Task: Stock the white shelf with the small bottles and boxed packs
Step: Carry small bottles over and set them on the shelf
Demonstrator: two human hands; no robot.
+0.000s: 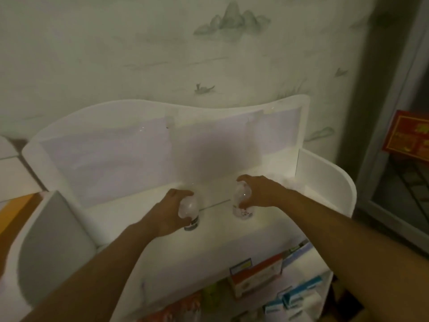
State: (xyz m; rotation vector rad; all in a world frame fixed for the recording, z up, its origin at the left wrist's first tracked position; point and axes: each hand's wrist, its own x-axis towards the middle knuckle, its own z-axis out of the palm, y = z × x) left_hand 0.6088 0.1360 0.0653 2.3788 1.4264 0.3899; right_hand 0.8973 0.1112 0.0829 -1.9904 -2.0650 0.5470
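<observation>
Left hand [173,211] gripping bottle [189,211], right hand [260,190] gripping second bottle [241,202], both on shelf [162,247] top; best released upright, near backboard.

A pale wallpapered wall [139,54] printed with faint grey-green mountains and a small boat fills the background. At the right edge, a red sign with gold lettering [408,138] hangs beside a dark grey door frame [380,135].

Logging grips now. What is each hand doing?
Left hand: grips a bottle on the shelf.
Right hand: grips another bottle there.
</observation>
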